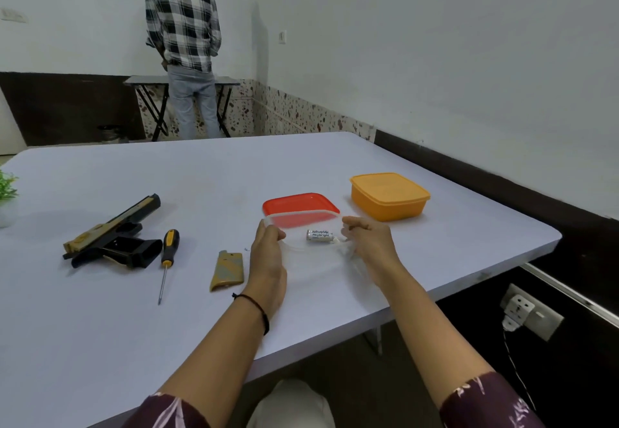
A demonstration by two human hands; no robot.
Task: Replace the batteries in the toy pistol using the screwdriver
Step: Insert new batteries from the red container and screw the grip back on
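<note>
A clear plastic container [303,226] stands in front of me with white batteries [320,236] lying inside. My left hand [268,250] grips its left rim and my right hand [368,240] grips its right rim. A red lid [299,203] lies just behind it. To the left, the black and gold toy pistol [114,236] lies on its side. The screwdriver [167,257] with a black and yellow handle rests beside it, tip toward me. The gold battery cover [227,270] lies between the screwdriver and my left hand.
A closed orange box [390,196] stands at the back right of the white table [100,327]. A small green plant [6,193] sits at the left edge. A person in a checked shirt [184,25] stands at a far table. A wall socket [532,313] is at lower right.
</note>
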